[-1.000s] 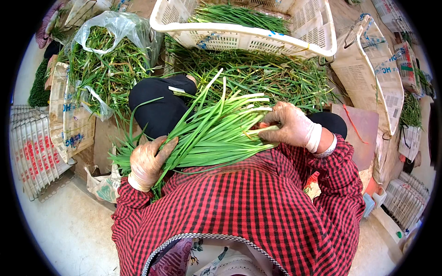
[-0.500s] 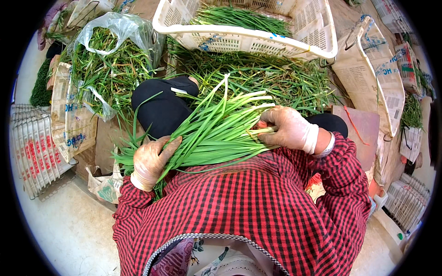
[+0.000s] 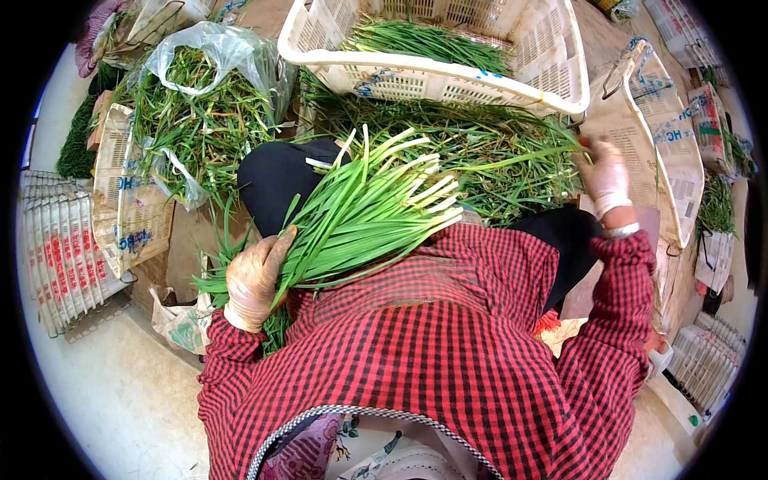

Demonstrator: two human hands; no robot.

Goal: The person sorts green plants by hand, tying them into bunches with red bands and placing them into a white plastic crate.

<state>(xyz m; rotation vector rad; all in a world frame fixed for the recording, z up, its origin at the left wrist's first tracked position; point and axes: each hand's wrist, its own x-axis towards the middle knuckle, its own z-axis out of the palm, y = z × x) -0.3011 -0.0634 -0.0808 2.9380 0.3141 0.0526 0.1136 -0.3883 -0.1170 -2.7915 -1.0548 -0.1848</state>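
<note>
A bunch of garlic chives (image 3: 360, 216), long flat green leaves with pale white stem ends, lies across my lap. My left hand (image 3: 258, 274), in a thin glove, is closed around the leafy end at the bunch's left. The white ends fan out toward the upper right, apart from any hand. Off to the right, my gloved right hand (image 3: 604, 172) pinches a few loose chive leaves (image 3: 520, 158) that trail leftward over a heap of discarded leaves (image 3: 504, 180). Its fingertips are somewhat blurred.
Beyond the heap stands a white plastic crate (image 3: 448, 82) with tidy chives (image 3: 428, 44) inside. A clear plastic bag (image 3: 276, 76) full of loose leaves is at the far left. Another crate (image 3: 640, 128) leans at the right; stacked white crates (image 3: 64, 252) stand at the left.
My right hand has left the bunch's white ends and moved far right, drawing a few leaves along. My left hand keeps its hold on the bunch.
</note>
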